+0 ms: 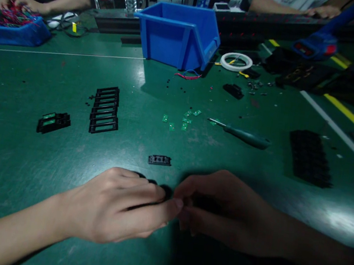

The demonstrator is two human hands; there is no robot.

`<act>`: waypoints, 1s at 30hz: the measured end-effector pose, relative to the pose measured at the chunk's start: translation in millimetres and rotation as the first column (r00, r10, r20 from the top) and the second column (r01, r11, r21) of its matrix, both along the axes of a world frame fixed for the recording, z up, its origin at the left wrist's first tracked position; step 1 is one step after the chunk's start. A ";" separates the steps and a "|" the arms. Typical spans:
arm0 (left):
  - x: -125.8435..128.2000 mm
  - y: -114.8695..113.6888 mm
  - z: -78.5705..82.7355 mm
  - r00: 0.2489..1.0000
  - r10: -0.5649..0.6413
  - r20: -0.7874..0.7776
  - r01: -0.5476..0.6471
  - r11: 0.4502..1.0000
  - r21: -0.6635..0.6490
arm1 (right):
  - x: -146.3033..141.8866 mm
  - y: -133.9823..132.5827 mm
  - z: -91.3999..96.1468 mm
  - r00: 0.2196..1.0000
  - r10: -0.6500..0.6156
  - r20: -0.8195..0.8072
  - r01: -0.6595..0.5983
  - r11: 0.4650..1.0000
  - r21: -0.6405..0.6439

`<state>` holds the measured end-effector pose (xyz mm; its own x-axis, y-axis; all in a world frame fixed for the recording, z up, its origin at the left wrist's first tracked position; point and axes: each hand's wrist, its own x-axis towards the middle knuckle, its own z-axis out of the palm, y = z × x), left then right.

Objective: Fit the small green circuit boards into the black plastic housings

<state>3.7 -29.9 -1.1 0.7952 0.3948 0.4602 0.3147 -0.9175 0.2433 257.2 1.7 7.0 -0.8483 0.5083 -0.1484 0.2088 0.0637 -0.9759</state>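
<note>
My left hand (pixel 118 207) and my right hand (pixel 228 213) meet at the fingertips, low in the head view. Both are closed in a pinch. Whatever is between the fingers is hidden or too small to make out. Just beyond them a small black plastic part (pixel 159 160) lies on the green table. Farther off are several small green circuit boards (pixel 185 120) and a screwdriver (pixel 245 135) with a dark green handle. On the left lie a row of black plastic frames (pixel 105 110) and black parts fitted with green boards (pixel 53 122).
A blue bin (pixel 169 40) stands at the back. Right of it are a roll of white tape (pixel 236 62), loose screws and a black part (pixel 233 90). Black parts (pixel 309 158) sit together at far right. Two people work across the table, one at a blue tray (pixel 16 35) of wires.
</note>
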 end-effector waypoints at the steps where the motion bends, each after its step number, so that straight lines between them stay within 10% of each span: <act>1: 0.5 -0.6 -0.2 1.000 0.001 0.005 0.000 1.000 -0.012 | -0.1 -0.2 0.7 1.000 0.004 0.010 -0.005 1.000 0.021; 30: 5.0 -2.5 0.6 0.999 0.019 0.046 -0.017 0.999 -0.044 | -4.6 -2.6 0.7 1.000 -0.014 -0.005 0.015 0.983 0.180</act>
